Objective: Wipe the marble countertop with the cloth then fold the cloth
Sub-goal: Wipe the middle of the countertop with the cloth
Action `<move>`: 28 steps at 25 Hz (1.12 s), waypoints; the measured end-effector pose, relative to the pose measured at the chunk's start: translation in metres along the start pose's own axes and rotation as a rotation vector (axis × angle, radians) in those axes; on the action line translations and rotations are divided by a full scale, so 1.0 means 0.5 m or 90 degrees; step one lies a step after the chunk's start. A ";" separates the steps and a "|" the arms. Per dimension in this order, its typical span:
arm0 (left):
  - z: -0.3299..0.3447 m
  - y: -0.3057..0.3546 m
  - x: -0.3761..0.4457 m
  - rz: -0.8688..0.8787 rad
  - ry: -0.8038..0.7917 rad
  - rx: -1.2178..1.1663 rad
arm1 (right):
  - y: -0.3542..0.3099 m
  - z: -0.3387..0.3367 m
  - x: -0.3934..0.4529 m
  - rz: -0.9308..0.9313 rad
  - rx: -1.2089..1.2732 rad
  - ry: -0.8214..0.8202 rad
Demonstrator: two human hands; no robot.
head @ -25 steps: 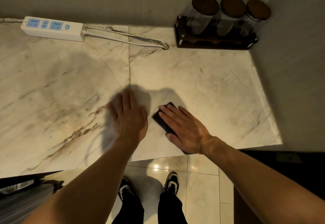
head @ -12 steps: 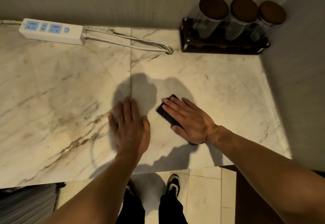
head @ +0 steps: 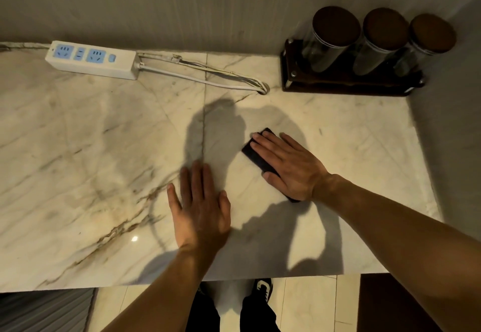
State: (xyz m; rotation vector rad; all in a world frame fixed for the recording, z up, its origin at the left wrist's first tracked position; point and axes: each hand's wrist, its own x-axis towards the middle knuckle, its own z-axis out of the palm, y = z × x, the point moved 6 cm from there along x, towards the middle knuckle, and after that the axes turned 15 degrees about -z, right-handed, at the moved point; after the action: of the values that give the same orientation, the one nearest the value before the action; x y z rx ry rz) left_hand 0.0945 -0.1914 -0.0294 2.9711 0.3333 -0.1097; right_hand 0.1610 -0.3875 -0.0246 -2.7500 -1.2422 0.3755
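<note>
The small dark cloth (head: 256,155), already bunched into a compact flat pad, lies on the pale veined marble countertop (head: 78,149), right of the seam in the slab and toward the near edge. My right hand (head: 289,167) presses flat on top of it, fingers spread long, so only its far corner and left edge show. I judge it light, soft and limp; it should slide easily on the polished stone, so I steer it by palm pressure. For folding I would pinch the exposed far corner. My left hand (head: 199,209) lies open and empty on the bare marble just left of the cloth, bracing me. Well beyond, against the far wall, sit a white power strip with blue sockets (head: 92,59) and its cables (head: 208,77), and at far right a dark wooden rack (head: 346,84) holding three glass jars with brown lids (head: 382,42).
</note>
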 end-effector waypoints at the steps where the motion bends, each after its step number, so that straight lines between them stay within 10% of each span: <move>1: -0.002 0.001 0.000 0.005 0.014 -0.001 | 0.011 -0.003 0.007 0.007 -0.001 -0.001; 28: -0.005 -0.001 0.003 0.006 0.010 0.029 | 0.057 -0.008 0.002 0.691 0.148 0.244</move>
State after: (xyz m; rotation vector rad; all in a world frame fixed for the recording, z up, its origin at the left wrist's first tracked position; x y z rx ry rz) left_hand 0.0961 -0.1900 -0.0273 3.0193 0.3236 -0.0948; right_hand 0.1835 -0.4058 -0.0263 -2.8053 0.4188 0.0283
